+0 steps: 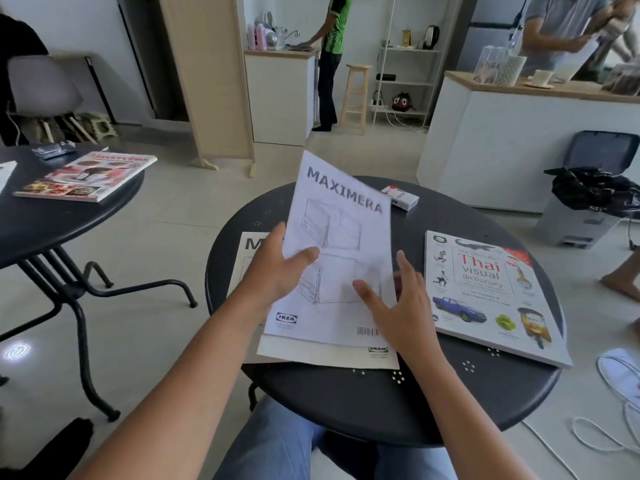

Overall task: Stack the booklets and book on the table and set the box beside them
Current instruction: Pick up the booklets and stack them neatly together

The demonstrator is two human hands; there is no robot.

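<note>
Booklet (341, 237) over second booklet (322, 355) on table (381, 403), book (491, 296) right, box (401, 197) behind

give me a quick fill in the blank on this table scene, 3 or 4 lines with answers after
1. The left hand grips a booklet titled ____.
2. The Thai visual dictionary lies flat to the ____ of the booklets.
3. The small white box sits at the ____ edge of the round table.
4. A second booklet lies ____ the held one.

Answers: MAXIMERA; right; far; under
</note>
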